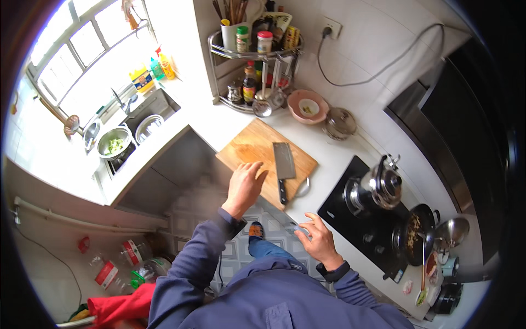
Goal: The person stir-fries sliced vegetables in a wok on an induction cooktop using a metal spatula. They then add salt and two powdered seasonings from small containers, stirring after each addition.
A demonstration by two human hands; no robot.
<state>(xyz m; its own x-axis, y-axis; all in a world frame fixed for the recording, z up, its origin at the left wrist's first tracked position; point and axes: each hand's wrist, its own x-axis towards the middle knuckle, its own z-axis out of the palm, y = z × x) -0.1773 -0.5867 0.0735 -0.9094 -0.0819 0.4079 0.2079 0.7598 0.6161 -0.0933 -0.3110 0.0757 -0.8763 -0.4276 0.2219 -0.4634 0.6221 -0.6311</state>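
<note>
My left hand (pixel 244 186) hangs over the near edge of a wooden cutting board (pixel 242 142), its fingers apart and holding nothing. A cleaver (pixel 284 161) with a black handle lies flat on the board, just right of that hand. Wet-looking darker patches mark the wood. My right hand (pixel 318 237) is in the air by the counter's front edge, nearest the stove, with curled, parted fingers and nothing in its grasp.
A black cooktop (pixel 349 205) holds a steel kettle (pixel 384 185) and a wok (pixel 417 234) with browned food. Behind the board are a pink bowl (pixel 302 117), a glass-lidded pot (pixel 339 122) and a corner rack (pixel 226 53). Chopped greens fill a colander (pixel 114 144) at the sink.
</note>
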